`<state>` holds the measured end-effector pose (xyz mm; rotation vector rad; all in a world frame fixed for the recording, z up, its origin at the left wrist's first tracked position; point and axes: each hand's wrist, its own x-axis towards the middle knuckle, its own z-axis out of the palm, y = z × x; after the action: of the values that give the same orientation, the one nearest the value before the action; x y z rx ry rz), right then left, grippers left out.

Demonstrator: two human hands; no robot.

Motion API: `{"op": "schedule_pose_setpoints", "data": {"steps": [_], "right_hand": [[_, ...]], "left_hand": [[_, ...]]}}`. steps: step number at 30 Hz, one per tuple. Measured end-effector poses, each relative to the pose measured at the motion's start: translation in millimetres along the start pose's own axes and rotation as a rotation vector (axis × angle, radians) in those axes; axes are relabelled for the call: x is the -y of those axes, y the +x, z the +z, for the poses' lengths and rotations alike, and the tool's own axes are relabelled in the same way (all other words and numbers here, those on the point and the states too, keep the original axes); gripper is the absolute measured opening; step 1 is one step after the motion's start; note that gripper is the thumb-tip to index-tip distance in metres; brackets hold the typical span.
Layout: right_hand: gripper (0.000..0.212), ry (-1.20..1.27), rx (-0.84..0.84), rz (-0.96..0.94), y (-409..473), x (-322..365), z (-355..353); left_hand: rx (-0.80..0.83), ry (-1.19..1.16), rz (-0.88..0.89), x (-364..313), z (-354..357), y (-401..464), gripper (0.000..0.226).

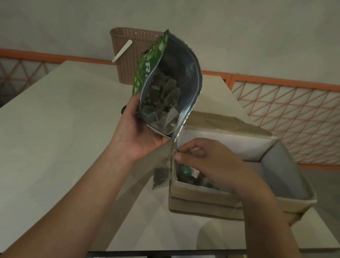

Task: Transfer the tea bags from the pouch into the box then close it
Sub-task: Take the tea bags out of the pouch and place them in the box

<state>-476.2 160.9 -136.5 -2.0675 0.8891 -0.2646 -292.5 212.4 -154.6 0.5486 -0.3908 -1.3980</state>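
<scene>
Head view: a person's two bare forearms reach forward over a pale table (41,131), seen from above.
Left hand: the left hand (139,130) grips the lower edge of the pouch (172,80), thumb on the near side and fingers wrapped beneath it, holding it up in the air.
Pouch: green printed outside, silvery inside, tipped so its open mouth faces the camera and points down toward the box (231,202).
Pouch contents: a heap of tea bags (164,103) lies inside, crowded toward the mouth.
Right hand: the right hand (206,159) sits at the near left corner of the box, fingers curled and pinched together; what exactly it pinches is hard to tell, perhaps a string at the box edge.
Hanging tea bag: one tea bag (160,177) dangles outside the box, just beside its left wall, below the pinching fingers.
Box: a cardboard box, open, standing on the table's right part, its lid flap (230,136) folded back on the far side.
Box contents: several tea bags and a green tag (185,171) lie in the near left corner, partly hidden by the right hand.
Basket: a brown perforated basket (129,55) stands at the table's far end, behind the pouch, with a white stick leaning out of it.
Background: an orange lattice railing (300,114) runs behind the table.
</scene>
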Motion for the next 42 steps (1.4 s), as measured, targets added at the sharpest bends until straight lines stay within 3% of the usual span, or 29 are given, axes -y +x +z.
{"op": "schedule_pose_setpoints", "data": {"steps": [5,11,14,19,23,25,28,32,35,39,42], "right_hand": [[0.004,0.031,-0.093,-0.122,-1.6,5.7,-2.1],[0.008,0.388,-0.175,-0.277,-15.5,6.4,-18.7],[0.007,0.578,-0.257,-0.353,-15.6,2.9,-25.6],[0.01,0.755,-0.329,-0.404,-11.0,1.4,-27.6],[0.013,0.849,-0.255,-0.379,-10.9,-0.5,-25.7],[0.009,0.693,-0.248,-0.254,-9.8,-4.1,-24.8],[0.016,0.173,-0.405,-0.021,-4.0,-14.3,-22.9],[0.024,0.001,-0.439,-0.013,-3.2,-19.2,-26.0],[0.013,-0.112,-0.35,0.038,-5.0,-15.0,-27.7],[0.043,-0.298,-0.079,0.211,-3.8,-10.9,-23.1],[0.039,-0.474,0.015,0.248,3.5,-17.8,-15.0]], "left_hand": [[-0.007,0.023,0.013,-1.3,-0.6,-0.2,0.077],[-0.029,0.072,0.045,-1.7,-1.0,-0.8,0.066],[-0.001,0.071,0.028,-3.4,-4.3,0.7,0.079],[0.036,0.059,0.028,-2.7,-5.4,1.3,0.083],[0.037,0.06,0.018,-2.0,-3.1,0.0,0.082],[0.03,0.037,0.011,-2.1,-2.8,-0.5,0.078],[0.04,0.009,-0.007,-1.8,-2.8,-1.3,0.071],[0.041,0.02,-0.009,-1.4,-5.3,0.0,0.073],[0.05,0.028,-0.004,-1.5,-4.9,0.2,0.076],[0.05,0.011,-0.01,-0.1,-3.7,-0.8,0.077],[0.062,0.007,-0.015,0.9,-1.7,-1.7,0.077]]}}
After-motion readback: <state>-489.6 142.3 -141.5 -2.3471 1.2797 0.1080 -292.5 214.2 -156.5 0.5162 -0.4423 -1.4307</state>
